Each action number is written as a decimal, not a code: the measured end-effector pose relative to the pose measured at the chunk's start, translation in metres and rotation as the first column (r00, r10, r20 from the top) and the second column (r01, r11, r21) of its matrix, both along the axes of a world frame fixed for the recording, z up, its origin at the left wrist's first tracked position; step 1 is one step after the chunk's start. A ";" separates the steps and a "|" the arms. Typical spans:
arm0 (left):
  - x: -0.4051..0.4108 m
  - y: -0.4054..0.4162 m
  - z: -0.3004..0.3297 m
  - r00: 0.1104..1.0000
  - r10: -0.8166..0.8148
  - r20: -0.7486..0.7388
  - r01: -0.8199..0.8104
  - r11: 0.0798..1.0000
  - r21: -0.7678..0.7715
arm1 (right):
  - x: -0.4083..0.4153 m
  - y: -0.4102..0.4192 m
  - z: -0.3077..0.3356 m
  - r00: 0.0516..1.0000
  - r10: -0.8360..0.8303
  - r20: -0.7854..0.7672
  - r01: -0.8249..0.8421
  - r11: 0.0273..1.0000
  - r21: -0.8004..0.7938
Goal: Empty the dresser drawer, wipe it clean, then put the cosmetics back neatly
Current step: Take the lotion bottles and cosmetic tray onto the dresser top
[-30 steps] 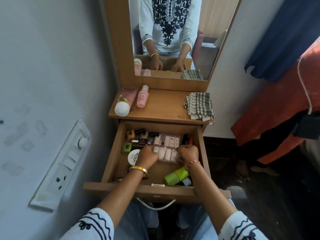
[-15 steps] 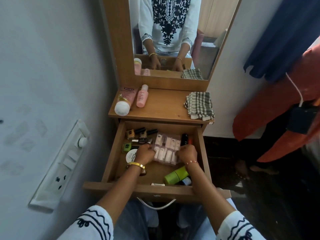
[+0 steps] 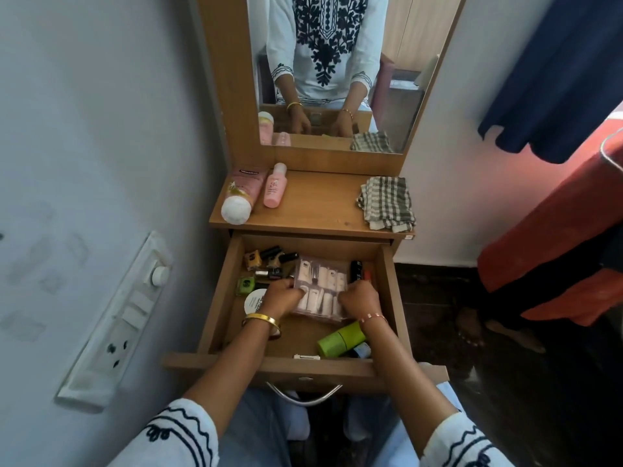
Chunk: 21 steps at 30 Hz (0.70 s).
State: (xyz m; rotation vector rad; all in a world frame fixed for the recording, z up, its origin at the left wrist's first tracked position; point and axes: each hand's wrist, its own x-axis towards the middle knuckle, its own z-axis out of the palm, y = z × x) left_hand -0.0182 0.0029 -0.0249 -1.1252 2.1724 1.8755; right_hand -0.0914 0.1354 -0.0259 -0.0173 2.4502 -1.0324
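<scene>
Emptying is the step in hand: both hands, the left (image 3: pixel 281 296) and the right (image 3: pixel 359 298), curl their fingers round the near corners of a clear pack (image 3: pixel 320 288) of small white items lying mid-frame in the open drawer (image 3: pixel 215 298). Next, I judge, comes a level lift up to the dresser top (image 3: pixel 317 203) at upper centre, where two pink bottles (image 3: pixel 251 193) and a checked cloth (image 3: pixel 386 202) lie. Small bottles (image 3: pixel 269 261), a white jar (image 3: pixel 253 299), and a green tube (image 3: pixel 340 338) remain in the drawer.

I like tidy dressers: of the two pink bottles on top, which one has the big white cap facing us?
The left one, the fatter pink tube lying nearest the wall, shows its broad white cap. The slimmer pink bottle beside it points its small white cap toward the mirror.
</scene>
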 end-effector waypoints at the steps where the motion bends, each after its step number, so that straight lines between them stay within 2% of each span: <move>1: 0.000 0.000 0.000 1.000 0.015 0.005 -0.016 0.999 0.048 | 0.000 0.000 0.001 1.000 0.000 0.008 0.000 1.000 -0.010; 4: 0.002 -0.001 0.004 0.997 0.076 -0.005 -0.074 0.979 0.189 | 0.001 0.001 0.003 1.000 -0.024 0.018 0.025 0.998 -0.059; 10: 0.015 -0.001 0.018 0.980 0.178 -0.093 -0.119 0.887 0.446 | 0.012 0.000 0.009 0.996 -0.084 0.009 0.083 0.961 -0.265; 17: 0.027 0.000 0.020 0.946 0.303 -0.113 -0.179 0.781 0.599 | 0.029 0.013 0.015 0.997 -0.074 0.034 0.081 0.911 -0.404; 21: 0.031 0.000 0.016 0.937 0.339 -0.080 -0.227 0.769 0.598 | 0.034 0.014 0.018 0.994 -0.041 0.098 0.082 0.880 -0.467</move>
